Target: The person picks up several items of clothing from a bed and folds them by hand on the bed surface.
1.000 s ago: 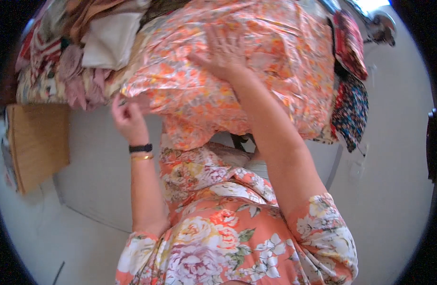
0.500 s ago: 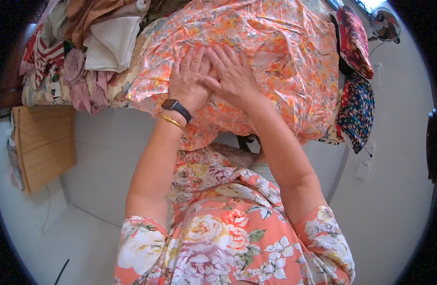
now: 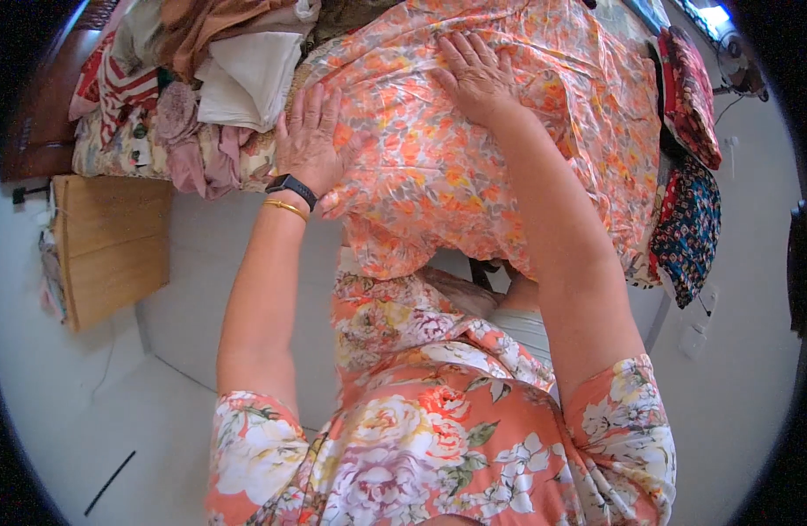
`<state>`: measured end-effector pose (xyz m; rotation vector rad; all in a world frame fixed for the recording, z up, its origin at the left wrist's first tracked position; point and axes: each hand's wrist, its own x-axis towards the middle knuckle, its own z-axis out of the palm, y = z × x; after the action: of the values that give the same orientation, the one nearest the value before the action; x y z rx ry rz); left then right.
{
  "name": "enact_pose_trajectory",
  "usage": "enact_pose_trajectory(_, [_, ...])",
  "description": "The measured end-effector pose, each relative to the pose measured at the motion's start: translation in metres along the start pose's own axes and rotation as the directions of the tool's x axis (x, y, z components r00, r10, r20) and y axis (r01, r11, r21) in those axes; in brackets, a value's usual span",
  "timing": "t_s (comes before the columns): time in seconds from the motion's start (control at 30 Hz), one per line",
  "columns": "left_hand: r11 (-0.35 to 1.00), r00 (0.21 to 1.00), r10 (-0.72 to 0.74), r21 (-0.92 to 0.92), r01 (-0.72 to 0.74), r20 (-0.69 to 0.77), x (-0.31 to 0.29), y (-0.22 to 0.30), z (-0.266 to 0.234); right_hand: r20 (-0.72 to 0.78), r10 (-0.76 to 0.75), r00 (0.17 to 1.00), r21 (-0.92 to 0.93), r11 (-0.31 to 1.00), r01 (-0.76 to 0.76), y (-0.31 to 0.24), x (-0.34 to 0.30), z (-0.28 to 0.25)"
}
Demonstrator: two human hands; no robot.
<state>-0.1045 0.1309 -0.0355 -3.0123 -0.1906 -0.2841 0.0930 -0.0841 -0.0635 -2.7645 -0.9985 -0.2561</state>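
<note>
Looking down from head cam at a person in a floral orange short-sleeved top, both arms reaching fwd. Left hand lies flat, fingers spread, palm pressed on the left edge of a thin orange floral-print fabric sheet; nothing pinched. Black wristband and slim gold bangle on that wrist. Right hand also flat w/ fingers splayed, pressing the fabric's upper middle. The fabric is spread over a raised surface straight ahead, its lower edge hanging toward the person. Heap of mixed folded clothes just left of it; dark patterned cloths hang at right. Wooden board lower left.
</note>
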Motion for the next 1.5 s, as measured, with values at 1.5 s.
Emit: enact_pose_trajectory(1.5, [0.168,0.825,-0.116,-0.808,0.565,0.553,0.141,0.243,-0.049,-0.03,0.732,0.681,0.325,0.651,-0.686,0.157,-0.219,-0.122])
